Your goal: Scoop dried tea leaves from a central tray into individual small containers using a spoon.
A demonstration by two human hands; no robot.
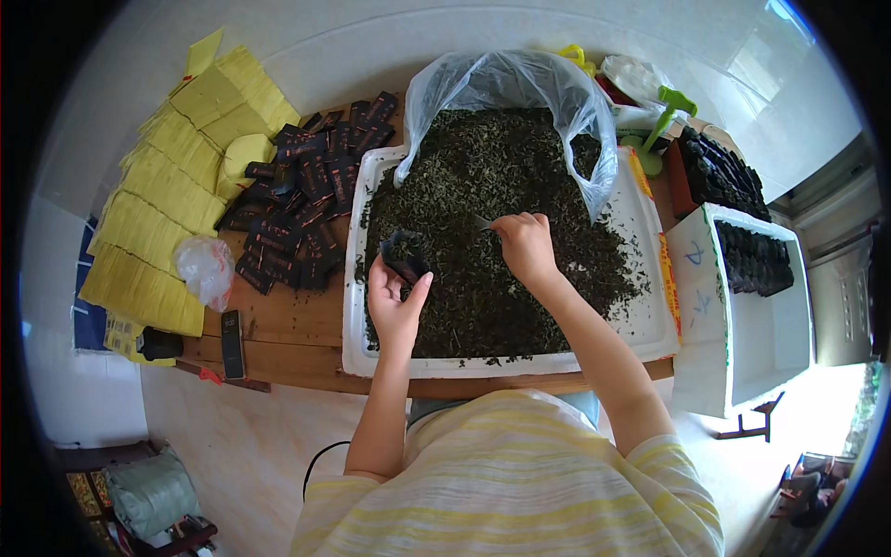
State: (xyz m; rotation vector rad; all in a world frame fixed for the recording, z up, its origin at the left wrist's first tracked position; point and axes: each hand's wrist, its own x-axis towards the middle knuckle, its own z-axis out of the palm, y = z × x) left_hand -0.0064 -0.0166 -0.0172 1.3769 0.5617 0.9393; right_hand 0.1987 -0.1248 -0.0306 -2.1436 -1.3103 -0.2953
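Observation:
My left hand (395, 299) holds a small black pouch (404, 259) with its mouth open, above the left part of a white foam tray (644, 306). Dark dried leaves (480, 299), which look like loose tea, are spread over most of the tray. Over the leaves near the middle, my right hand (525, 247) pinches a small scoop or spoon (482, 222); only its pale, clear-looking end shows past the fingers. A clear plastic bag (592, 132) lies open at the tray's back, with leaves spilling from its mouth.
Left of the tray lies a heap of printed black packets (299, 188), beside stacked yellow paper bundles (167, 209). A crumpled plastic bag (205, 268) and a phone (232, 341) are nearer. At right, a foam box (703, 313) contains black pouches (752, 261). Behind it stands a green plastic tool (661, 129).

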